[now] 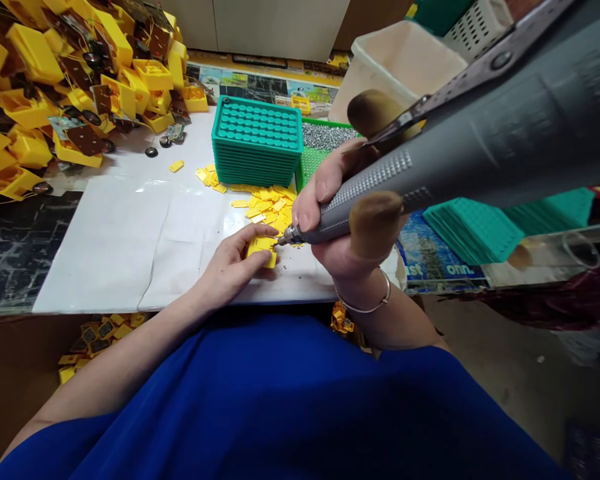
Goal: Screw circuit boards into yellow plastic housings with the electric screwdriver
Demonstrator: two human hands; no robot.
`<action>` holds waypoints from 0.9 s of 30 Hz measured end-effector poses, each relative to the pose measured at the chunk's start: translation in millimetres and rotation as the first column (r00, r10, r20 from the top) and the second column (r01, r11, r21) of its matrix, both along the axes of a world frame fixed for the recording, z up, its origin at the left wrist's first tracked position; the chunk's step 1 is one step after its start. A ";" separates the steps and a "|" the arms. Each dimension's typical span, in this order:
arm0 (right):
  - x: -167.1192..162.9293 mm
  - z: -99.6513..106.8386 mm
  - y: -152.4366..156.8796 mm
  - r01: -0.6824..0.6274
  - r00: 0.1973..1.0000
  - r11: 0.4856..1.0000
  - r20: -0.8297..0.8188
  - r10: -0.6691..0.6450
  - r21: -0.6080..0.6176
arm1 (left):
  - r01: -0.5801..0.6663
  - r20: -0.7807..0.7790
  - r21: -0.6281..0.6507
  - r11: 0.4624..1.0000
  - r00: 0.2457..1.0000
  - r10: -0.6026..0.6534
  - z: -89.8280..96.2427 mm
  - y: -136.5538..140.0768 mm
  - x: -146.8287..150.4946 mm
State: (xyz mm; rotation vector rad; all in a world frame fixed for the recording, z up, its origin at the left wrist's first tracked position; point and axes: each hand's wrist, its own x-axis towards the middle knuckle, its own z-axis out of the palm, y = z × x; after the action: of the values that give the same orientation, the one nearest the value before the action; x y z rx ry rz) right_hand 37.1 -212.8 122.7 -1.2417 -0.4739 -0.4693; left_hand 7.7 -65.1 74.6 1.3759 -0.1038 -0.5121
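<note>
A grey electric screwdriver slants down from the upper right, and my right hand is wrapped round its lower body. Brownish covers sit on some of that hand's fingers. The tool's tip meets a yellow plastic housing on the white work surface. My left hand pinches this housing between thumb and fingers, holding it against the surface. Whether a screw sits under the tip is too small to tell. Just beyond the housing lies a pile of small yellow plastic covers.
A stack of teal trays stands behind the covers, beside a green tray holding small metal screws. Yellow housings with wires and speakers heap up at left. A whitish bin stands behind. More teal trays lie at right.
</note>
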 end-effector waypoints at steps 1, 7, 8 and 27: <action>1.1 -1.0 0.1 0.005 1.000 1.000 0.020 -0.005 0.007 | -0.001 0.000 -0.003 1.000 1.000 0.001 -0.3 -0.1 0.1; 2.0 -1.2 -1.3 0.004 1.000 1.000 -0.030 -0.004 0.005 | -0.010 -0.005 -0.014 1.000 1.000 0.010 -0.8 0.6 0.8; 2.0 -1.3 -1.9 -0.002 1.000 1.000 -0.031 0.002 0.007 | -0.008 -0.005 -0.010 1.000 1.000 0.008 -0.5 0.7 0.8; -8.8 8.1 -3.9 -0.071 0.990 0.997 -0.123 0.075 0.035 | -0.041 -0.094 -0.024 0.999 0.995 0.038 6.4 -5.4 -0.5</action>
State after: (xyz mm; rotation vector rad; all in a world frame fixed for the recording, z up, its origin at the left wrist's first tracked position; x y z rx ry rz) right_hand 28.3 -216.7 130.8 -1.2123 -0.4040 -0.3337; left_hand 7.2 -70.5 81.0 1.3243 -0.0068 -0.5394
